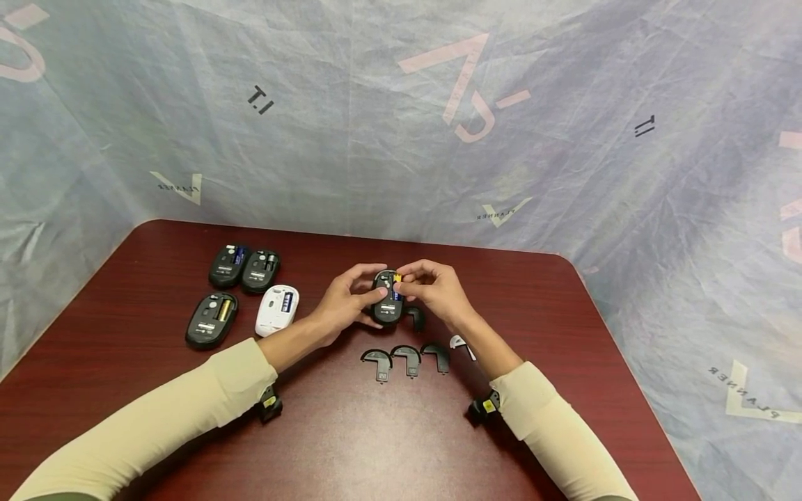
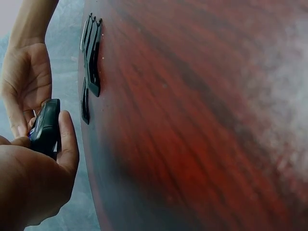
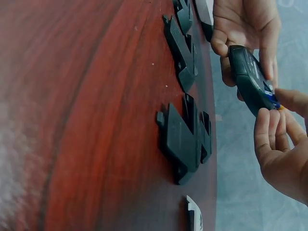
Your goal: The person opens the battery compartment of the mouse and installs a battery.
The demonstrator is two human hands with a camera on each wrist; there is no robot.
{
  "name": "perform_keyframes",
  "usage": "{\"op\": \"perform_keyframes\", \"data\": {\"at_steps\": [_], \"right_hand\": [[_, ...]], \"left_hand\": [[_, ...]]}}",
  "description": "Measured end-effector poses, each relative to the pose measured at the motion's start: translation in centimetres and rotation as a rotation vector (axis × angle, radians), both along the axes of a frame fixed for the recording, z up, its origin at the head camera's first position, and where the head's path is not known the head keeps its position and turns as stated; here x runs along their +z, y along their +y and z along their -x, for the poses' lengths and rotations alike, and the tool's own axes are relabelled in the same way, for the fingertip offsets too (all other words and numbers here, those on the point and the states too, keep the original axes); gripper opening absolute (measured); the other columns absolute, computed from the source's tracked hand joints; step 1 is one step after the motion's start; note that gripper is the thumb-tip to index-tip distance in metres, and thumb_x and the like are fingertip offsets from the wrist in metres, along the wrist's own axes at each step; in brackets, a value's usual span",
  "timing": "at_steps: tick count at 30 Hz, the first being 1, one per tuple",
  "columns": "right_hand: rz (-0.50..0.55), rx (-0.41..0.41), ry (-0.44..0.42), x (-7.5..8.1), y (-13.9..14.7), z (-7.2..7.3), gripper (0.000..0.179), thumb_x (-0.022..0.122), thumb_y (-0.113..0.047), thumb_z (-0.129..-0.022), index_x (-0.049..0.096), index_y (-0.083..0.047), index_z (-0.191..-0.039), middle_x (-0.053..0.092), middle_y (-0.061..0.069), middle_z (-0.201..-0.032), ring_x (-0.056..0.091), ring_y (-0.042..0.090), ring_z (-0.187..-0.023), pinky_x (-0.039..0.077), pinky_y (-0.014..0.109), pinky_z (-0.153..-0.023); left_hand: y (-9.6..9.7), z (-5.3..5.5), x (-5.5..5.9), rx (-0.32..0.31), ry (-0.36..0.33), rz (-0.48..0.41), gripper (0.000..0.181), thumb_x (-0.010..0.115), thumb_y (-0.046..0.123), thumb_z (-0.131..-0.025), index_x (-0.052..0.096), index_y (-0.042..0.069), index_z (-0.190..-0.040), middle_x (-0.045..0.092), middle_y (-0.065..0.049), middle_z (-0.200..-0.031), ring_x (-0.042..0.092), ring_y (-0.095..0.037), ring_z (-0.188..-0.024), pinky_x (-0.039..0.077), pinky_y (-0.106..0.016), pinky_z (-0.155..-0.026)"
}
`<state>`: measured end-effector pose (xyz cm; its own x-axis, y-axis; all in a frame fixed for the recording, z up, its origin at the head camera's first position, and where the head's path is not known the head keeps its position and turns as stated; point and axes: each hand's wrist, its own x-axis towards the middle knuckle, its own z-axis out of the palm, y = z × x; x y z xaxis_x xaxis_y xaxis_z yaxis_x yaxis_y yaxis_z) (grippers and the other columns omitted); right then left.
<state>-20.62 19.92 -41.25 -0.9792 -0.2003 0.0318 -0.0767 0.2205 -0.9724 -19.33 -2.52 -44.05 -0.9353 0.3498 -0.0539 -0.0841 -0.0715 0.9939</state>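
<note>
Held in my left hand [image 1: 341, 306] is a black computer mouse [image 1: 388, 312], underside up, with its battery bay uncovered. My right hand [image 1: 438, 292] pinches a blue battery with a yellow end [image 1: 397, 278] at the bay. In the right wrist view the battery's blue side [image 3: 271, 98] shows at the mouse's edge, between fingers and thumb; how far it sits inside cannot be told. A black battery cover [image 1: 415, 318] lies on the table just beside the mouse. The left wrist view shows the mouse body [image 2: 46, 126] side-on, mostly hiding the battery.
On the left lie black mice [image 1: 228, 266], [image 1: 260, 271], [image 1: 211, 320] and a white mouse [image 1: 277, 310], batteries visible in their bays. Nearer me, black covers [image 1: 378, 363], [image 1: 407, 360], [image 1: 436, 356] form a row, with a white cover [image 1: 462, 346] to their right. A fabric backdrop [image 1: 351, 139] borders the table [image 1: 376, 445].
</note>
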Motion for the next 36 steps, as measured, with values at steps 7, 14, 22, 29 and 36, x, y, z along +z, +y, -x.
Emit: {"op": "perform_keyframes", "data": {"at_steps": [7,14,22,29,36], "right_hand": [[0.021,-0.002,-0.025,0.0,0.1,-0.2,0.030,0.083,-0.005,-0.101,0.078,0.003,-0.129,0.074,0.001,-0.100,0.073,0.013,-0.084,0.069,0.030,-0.077],[0.045,0.032,-0.148,-0.2,0.0,0.0,0.035,0.069,-0.017,-0.114,0.073,0.005,-0.141,0.079,0.014,-0.125,0.079,0.014,-0.095,0.071,0.043,-0.099],[0.066,0.055,-0.183,-0.2,-0.4,-0.3,0.037,0.070,-0.015,-0.113,0.072,0.006,-0.144,0.074,0.025,-0.143,0.079,0.012,-0.101,0.066,0.054,-0.110],[0.049,0.063,-0.115,-0.2,-0.5,-0.4,0.032,0.073,-0.008,-0.110,0.076,0.009,-0.138,0.076,0.029,-0.139,0.082,0.012,-0.090,0.067,0.059,-0.105],[-0.176,0.069,0.100,-0.2,-0.9,-0.7,0.027,0.076,-0.017,-0.110,0.083,0.000,-0.130,0.085,0.021,-0.122,0.086,0.028,-0.089,0.073,0.039,-0.084]], "left_hand": [[-0.2,0.0,0.1,0.008,-0.012,0.009,0.055,0.069,0.006,-0.112,0.053,0.009,-0.164,0.066,-0.030,-0.147,0.079,-0.025,-0.091,0.074,-0.045,-0.071],[0.1,0.0,0.3,0.033,-0.014,0.005,0.050,0.069,0.010,-0.111,0.056,0.011,-0.160,0.067,-0.024,-0.139,0.077,-0.024,-0.085,0.073,-0.045,-0.068],[0.5,-0.1,0.5,0.153,0.015,0.082,0.045,0.079,0.027,-0.109,0.066,0.012,-0.149,0.076,-0.011,-0.120,0.074,-0.014,-0.087,0.064,-0.032,-0.064],[0.6,-0.1,0.5,0.190,0.010,0.061,0.044,0.084,0.021,-0.105,0.069,0.007,-0.144,0.078,-0.010,-0.118,0.075,-0.014,-0.088,0.065,-0.031,-0.066],[1.0,-0.5,0.6,0.244,0.058,0.084,0.029,0.083,0.013,-0.104,0.073,0.007,-0.131,0.080,-0.019,-0.123,0.075,-0.012,-0.093,0.064,-0.024,-0.071]]}}
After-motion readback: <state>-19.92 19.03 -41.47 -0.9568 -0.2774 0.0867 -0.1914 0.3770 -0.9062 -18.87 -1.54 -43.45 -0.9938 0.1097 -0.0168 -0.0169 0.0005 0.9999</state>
